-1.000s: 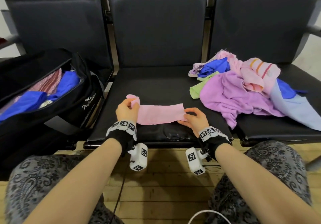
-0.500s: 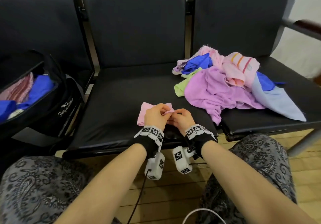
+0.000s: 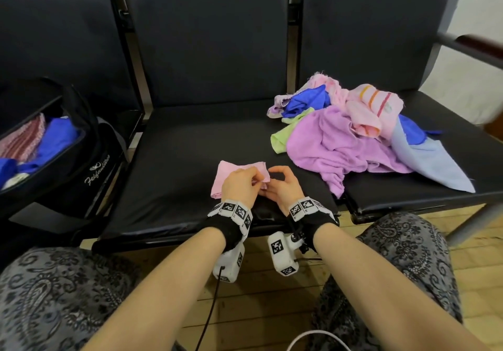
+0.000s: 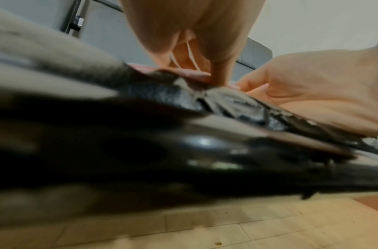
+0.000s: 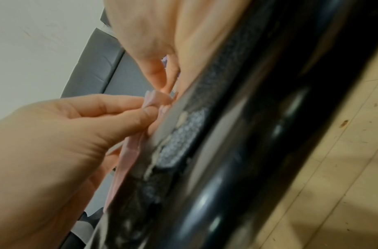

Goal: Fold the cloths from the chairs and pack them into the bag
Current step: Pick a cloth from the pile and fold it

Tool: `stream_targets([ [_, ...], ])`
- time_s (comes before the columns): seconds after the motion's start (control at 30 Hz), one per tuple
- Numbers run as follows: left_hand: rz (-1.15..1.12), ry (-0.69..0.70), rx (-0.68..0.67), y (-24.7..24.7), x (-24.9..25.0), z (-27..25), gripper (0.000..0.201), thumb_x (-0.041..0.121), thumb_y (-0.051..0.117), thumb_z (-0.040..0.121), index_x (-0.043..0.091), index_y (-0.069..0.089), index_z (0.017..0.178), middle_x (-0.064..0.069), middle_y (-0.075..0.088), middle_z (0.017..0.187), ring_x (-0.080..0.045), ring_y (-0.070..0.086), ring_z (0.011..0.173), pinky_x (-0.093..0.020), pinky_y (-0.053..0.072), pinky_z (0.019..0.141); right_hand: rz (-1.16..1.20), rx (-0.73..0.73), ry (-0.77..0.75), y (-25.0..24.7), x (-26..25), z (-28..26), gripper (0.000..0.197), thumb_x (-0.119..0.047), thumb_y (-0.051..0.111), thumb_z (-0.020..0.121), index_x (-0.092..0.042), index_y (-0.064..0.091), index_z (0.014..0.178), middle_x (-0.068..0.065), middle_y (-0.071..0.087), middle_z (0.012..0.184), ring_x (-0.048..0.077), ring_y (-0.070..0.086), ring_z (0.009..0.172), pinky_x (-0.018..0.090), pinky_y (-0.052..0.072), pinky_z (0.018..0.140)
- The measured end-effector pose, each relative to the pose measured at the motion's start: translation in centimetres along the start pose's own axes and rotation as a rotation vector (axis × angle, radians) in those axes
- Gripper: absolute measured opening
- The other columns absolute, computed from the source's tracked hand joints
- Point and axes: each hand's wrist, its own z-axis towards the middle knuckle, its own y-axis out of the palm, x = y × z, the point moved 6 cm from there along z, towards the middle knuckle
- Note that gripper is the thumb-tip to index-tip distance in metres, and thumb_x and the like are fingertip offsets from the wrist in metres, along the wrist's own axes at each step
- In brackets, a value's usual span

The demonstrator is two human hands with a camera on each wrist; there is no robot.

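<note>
A pink cloth (image 3: 231, 171) lies folded to a small square near the front of the middle chair seat (image 3: 190, 138). My left hand (image 3: 258, 179) pinches its doubled right edge between thumb and forefinger, seen close in the right wrist view (image 5: 149, 107). My right hand (image 3: 268, 183) is curled against that same edge, with thumb and fingertips meeting at the cloth's corner (image 5: 167, 87). In the left wrist view the left thumb presses the pink cloth (image 4: 196, 75) down onto the seat. The open black bag (image 3: 89, 168) stands on the left chair.
A loose pile of cloths (image 3: 340, 143), purple, pink, green and blue, covers the right chair and spills onto the middle seat. Blue cloths (image 3: 58, 138) and a red striped one lie inside the bag. A wooden armrest (image 3: 479, 45) juts out at far right. My knees are below the seats.
My left hand carried the left end of the long pink strip over to the right end, halving it. Both hands now sit together at that edge.
</note>
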Motion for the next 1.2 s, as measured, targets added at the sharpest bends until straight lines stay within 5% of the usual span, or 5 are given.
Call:
stream_targets([
  [0.57,0.098,-0.177,-0.199,-1.7,-7.2,-0.8,0.057,0.049,0.069,0.076,0.024,0.053,0.125,-0.001,0.05,0.123,-0.024,0.055,0.113,-0.036,0.043,0.098,-0.053,-0.012,0.065,0.0,0.3,0.0,0.029,0.012,0.038,0.088,0.003,0.065,0.089,0.011,0.063,0.064,0.026,0.061,0.068,0.027,0.058,0.065],
  [0.73,0.172,-0.099,-0.174,-1.4,-5.1,-1.1,0.066,0.049,0.07,0.074,0.025,0.045,0.13,0.002,0.048,0.129,-0.023,0.05,0.118,-0.037,0.042,0.098,-0.168,-0.18,0.192,1.9,-1.1,-0.8,0.033,0.003,0.041,0.087,-0.003,0.064,0.11,0.016,0.067,0.1,0.027,0.068,0.088,0.031,0.054,0.081],
  [0.93,0.309,-0.107,0.002,-3.4,-4.8,-0.8,0.014,0.018,0.053,0.083,0.012,0.058,0.094,-0.008,0.063,0.1,-0.03,0.056,0.102,-0.035,0.043,0.078,-0.576,-0.185,-0.097,3.2,-3.6,-0.6,0.038,-0.019,0.077,0.068,-0.013,0.071,0.106,0.01,0.071,0.107,0.022,0.065,0.105,0.037,0.049,0.098],
  [1.1,0.085,-0.085,0.071,-5.4,-6.1,-0.7,0.022,0.02,0.056,0.088,0.011,0.067,0.105,-0.012,0.065,0.103,-0.031,0.057,0.103,-0.037,0.044,0.086,-0.931,-0.019,-0.312,2.6,-6.1,-0.2,0.023,-0.004,0.077,0.071,-0.004,0.068,0.093,-0.002,0.063,0.066,-0.004,0.058,0.06,0.009,0.046,0.064],
  [1.2,-0.035,-0.068,0.133,-7.4,-6.3,-0.7,0.018,0.027,0.059,0.089,0.013,0.066,0.098,-0.01,0.066,0.093,-0.028,0.06,0.092,-0.034,0.045,0.081,-1.045,0.083,-0.4,2.9,-6.9,0.3,0.016,-0.012,0.076,0.074,-0.002,0.067,0.082,0.005,0.06,0.065,0.015,0.053,0.063,0.027,0.044,0.065],
])
